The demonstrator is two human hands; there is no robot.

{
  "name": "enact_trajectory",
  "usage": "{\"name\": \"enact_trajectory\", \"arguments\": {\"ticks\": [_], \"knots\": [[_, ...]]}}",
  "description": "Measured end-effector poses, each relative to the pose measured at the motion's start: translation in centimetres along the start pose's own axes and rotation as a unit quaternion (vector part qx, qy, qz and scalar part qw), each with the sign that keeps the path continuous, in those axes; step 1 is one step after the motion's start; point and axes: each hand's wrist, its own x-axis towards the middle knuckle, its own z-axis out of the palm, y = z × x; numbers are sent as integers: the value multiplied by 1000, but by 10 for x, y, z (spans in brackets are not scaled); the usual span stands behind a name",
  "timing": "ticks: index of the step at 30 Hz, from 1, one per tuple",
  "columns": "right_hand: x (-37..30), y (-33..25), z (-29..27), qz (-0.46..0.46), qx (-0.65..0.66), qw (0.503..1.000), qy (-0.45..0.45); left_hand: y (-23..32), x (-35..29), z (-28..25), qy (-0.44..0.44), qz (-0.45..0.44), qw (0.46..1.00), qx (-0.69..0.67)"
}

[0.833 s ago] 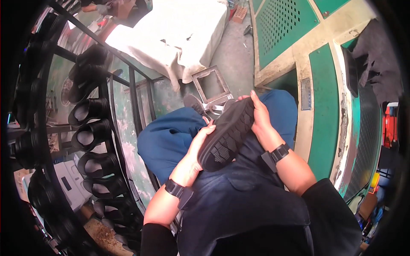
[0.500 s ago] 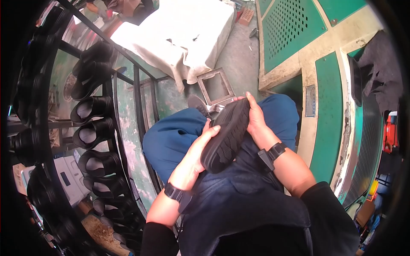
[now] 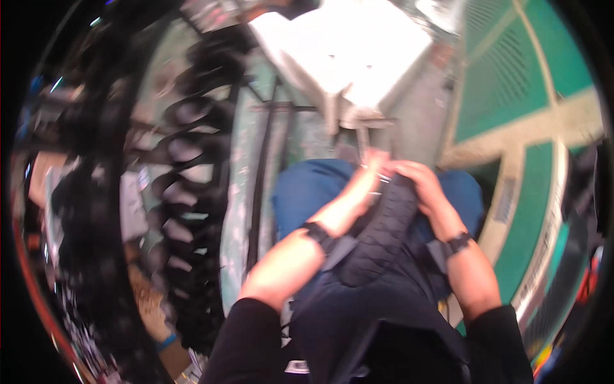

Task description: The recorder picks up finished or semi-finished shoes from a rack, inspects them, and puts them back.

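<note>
A black shoe (image 3: 384, 233) lies over my lap with its treaded sole turned up, one end pointing away from me and the other resting against my dark apron. My right hand (image 3: 420, 184) is closed around the far end from the right side. At that same end is my left hand (image 3: 373, 171), close beside the right one. Motion blur smears its fingers, and whether they grip the shoe or something small cannot be made out. A small pale spot shows between the left hand and the sole.
On my left stands a dark metal rack with a column of black shoes (image 3: 185, 150). Ahead is a table (image 3: 377, 51) draped in white cloth. Green panels in a cream frame (image 3: 543, 121) rise on the right. My blue-trousered knees (image 3: 313, 182) flank the shoe.
The view has swung left. My left hand has left the shoe's near left side for its far end. The sole now faces up more, and the right hand stays on the far end.
</note>
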Motion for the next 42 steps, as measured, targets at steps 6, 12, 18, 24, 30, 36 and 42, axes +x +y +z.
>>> {"name": "enact_trajectory", "arguments": {"ticks": [6, 12, 18, 24, 30, 36, 42], "knots": [[9, 34, -17, -42, 20, 994, 102, -28, 24, 5, -23, 26, 999, -30], [-1, 49, 0, -89, -57, 977, 186, -35, 1, 5, -73, 76, 991, -82], [-29, 19, 32, -200, -132, 969, 61, -32, -7, 6, -76, 218, 970, 75], [-11, -6, 23, -98, -37, 982, 159, -32, -51, 3, 47, 159, 982, 87], [7, -21, 14, 61, 91, 994, 27, -31, -155, 11, -189, -121, 915, -336], [-5, -10, -1, -76, 27, 991, 111, -14, -189, 43, -132, 15, 960, -248], [-56, -5, -25, 129, -1, 990, -51, 52, -233, 43, -146, 152, 976, -55]]}}
